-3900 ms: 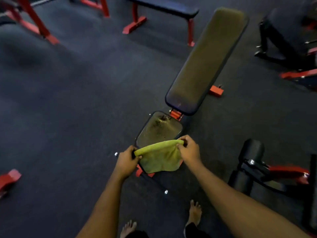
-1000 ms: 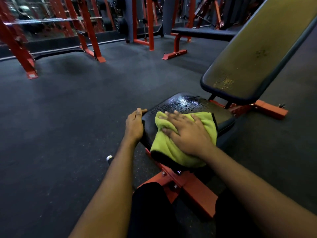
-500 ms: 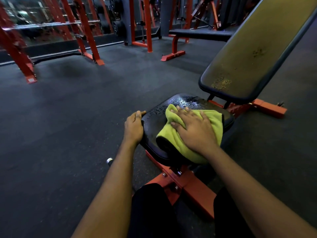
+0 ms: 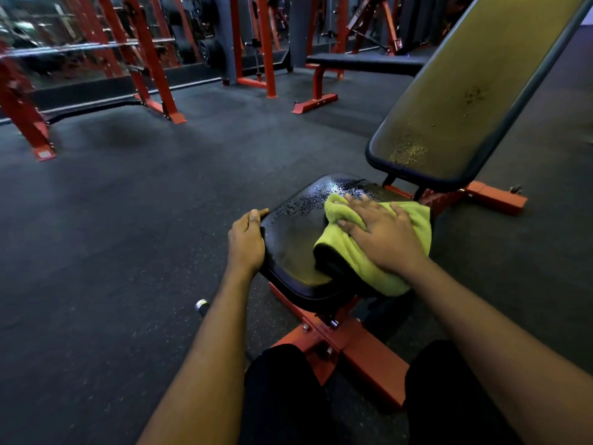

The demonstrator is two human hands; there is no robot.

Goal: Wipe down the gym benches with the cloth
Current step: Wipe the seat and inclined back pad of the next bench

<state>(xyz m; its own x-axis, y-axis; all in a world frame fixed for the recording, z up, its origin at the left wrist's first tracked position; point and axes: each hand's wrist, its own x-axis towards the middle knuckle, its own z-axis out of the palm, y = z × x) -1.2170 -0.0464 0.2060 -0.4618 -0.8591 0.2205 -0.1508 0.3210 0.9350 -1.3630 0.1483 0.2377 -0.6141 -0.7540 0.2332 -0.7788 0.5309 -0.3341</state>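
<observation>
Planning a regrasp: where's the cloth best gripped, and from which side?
Probably grip the cloth by its near end, from the person's side: it drapes off the seat edge in a thick fold, while the right hand presses the rest flat.

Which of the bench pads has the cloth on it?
The low seat pad nearest the person, where the right hand presses the green cloth; the tilted back pad and far flat bench carry none.
</observation>
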